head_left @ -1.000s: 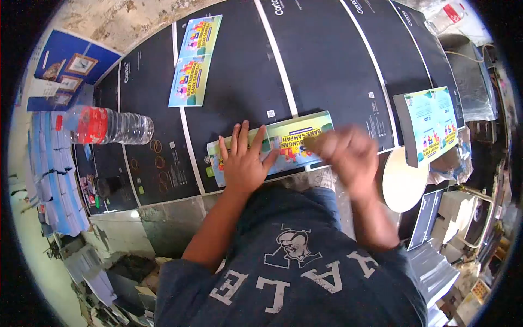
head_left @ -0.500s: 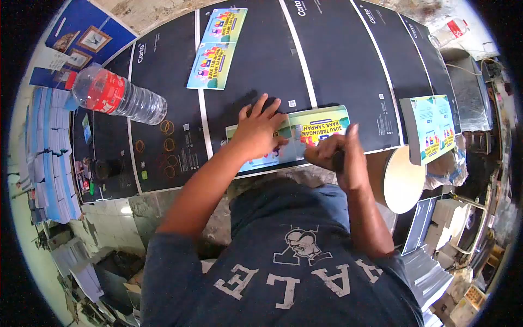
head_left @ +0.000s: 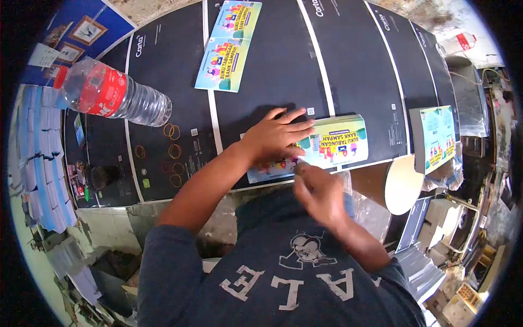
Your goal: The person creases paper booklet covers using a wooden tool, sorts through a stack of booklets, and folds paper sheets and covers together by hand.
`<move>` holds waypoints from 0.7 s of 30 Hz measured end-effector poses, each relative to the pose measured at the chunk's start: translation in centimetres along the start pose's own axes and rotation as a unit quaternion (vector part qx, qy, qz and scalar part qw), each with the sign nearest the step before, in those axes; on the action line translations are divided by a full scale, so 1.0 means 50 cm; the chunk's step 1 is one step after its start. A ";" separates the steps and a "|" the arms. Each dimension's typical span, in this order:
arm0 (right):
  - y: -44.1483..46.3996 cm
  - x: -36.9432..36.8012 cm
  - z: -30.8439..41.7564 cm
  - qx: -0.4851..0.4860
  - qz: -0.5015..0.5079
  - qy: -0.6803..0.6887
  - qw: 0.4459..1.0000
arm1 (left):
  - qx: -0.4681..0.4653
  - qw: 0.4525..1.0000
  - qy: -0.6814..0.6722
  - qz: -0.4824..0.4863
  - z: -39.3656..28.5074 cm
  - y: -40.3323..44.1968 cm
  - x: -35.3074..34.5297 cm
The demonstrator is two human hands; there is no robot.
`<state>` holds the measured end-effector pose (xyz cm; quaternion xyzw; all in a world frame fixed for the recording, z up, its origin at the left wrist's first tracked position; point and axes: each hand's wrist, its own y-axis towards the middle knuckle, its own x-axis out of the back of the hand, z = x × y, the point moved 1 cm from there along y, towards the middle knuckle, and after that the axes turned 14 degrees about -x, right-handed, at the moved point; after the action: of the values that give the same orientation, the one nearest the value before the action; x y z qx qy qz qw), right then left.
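A printed booklet sheet [head_left: 340,143] with a colourful cover, its yellow panel reading "Buku Tabungan Bank Sampah" upside down to me, lies along the table's front edge. My left hand [head_left: 275,136] is spread over its left part, fingers stretched out and pressing on it. Close below those fingers, my right hand [head_left: 321,191] is closed near the middle of the booklet. It grips a small dark thing, mostly hidden in the fist, that I cannot make out.
On the black table [head_left: 267,54] lie more booklets [head_left: 229,46] at the back and a thick stack [head_left: 436,139] at the right edge. A water bottle [head_left: 111,92] lies on its side at left, near several rubber bands [head_left: 173,150]. A round drum [head_left: 403,185] stands beside the table.
My right hand has moved left and down from the booklet's right part to its middle, beside the left hand. The left hand stays on the booklet; the view has shifted slightly.
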<state>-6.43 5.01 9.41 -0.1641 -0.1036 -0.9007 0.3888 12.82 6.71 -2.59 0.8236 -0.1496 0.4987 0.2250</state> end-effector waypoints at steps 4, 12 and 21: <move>-0.021 -0.028 -0.071 -0.196 0.014 0.106 0.975 | 0.013 0.999 -0.033 0.041 0.000 0.001 -0.009; 0.014 -0.022 -0.028 -0.054 0.092 -0.051 0.993 | -0.014 0.997 -0.055 0.045 0.030 -0.002 0.001; -0.029 -0.126 -0.049 0.020 0.160 -0.062 0.985 | -0.027 0.997 -0.058 0.048 0.026 0.002 0.028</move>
<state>-3.98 9.42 4.70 -0.2266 -0.1177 -0.8127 0.5238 14.40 5.90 -1.85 0.8366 -0.2150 0.4563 0.2136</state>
